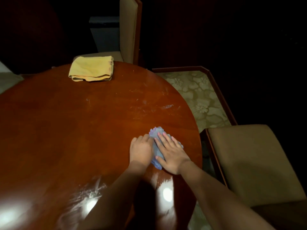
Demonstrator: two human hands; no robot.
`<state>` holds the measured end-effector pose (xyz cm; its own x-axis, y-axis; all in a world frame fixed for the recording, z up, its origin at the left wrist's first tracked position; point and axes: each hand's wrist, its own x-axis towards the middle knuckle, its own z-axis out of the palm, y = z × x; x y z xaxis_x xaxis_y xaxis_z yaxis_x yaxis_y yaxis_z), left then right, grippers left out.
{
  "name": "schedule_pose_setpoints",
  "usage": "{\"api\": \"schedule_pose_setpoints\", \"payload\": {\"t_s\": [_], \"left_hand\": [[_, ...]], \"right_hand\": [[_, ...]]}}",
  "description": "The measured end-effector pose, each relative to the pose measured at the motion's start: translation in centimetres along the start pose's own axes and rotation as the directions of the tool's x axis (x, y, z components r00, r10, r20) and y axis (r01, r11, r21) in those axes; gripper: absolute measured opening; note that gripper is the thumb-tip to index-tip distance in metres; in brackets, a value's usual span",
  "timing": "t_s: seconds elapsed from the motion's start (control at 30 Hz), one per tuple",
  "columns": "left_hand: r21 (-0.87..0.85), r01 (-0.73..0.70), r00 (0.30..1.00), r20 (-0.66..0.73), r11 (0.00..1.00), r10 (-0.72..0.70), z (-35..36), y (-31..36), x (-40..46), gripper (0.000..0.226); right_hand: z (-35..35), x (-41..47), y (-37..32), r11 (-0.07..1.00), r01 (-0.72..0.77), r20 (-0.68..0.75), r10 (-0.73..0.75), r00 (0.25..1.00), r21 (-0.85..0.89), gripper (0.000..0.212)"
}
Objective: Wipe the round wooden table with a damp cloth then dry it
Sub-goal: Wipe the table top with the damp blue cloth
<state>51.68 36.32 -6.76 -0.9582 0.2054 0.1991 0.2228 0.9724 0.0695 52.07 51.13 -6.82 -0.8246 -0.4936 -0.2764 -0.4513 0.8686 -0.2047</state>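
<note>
Worktop [66,130] of round, reddish wood fills most of the view, streaked with wet smears. Two tan chairs [249,163] stand beside its right and far edges. Folded yellow cloth [92,68] lies at the far edge. Near the right edge, the right hand [171,153] presses straight, spread fingers [163,138] flat on a crumpled blue cloth [157,132]; the left hand [141,150] touches the blue cloth's left side, fingers curled at it.

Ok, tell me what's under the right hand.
The right hand lies flat on the bunched blue cloth, whose edges show around it. The left hand touches the cloth's side. The table beneath is covered.
</note>
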Motion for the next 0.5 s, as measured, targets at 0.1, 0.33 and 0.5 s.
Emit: {"api": "schedule_pose_setpoints", "payload": {"t_s": [0.1, 0.33, 0.5], "left_hand": [[-0.127, 0.151, 0.988, 0.062, 0.98, -0.144, -0.1, 1.2, -1.8, 0.012], [-0.25, 0.0, 0.998, -0.053, 0.968, -0.014, 0.9, 0.6, -2.6, 0.026], [-0.172, 0.014, 0.997, 0.08, 0.985, 0.0, 1.6, 1.1, 0.8, 0.042]], "right_hand": [[0.2, -0.8, -0.3, 0.999, -0.049, 0.007, 0.049, 0.999, 0.017, 0.088], [0.4, 0.0, 0.4, 0.998, -0.053, -0.006, 0.053, 0.999, 0.017, 0.08], [-1.3, 2.3, 2.7, 0.999, -0.039, 0.014, 0.039, 0.999, 0.0, 0.061]]}}
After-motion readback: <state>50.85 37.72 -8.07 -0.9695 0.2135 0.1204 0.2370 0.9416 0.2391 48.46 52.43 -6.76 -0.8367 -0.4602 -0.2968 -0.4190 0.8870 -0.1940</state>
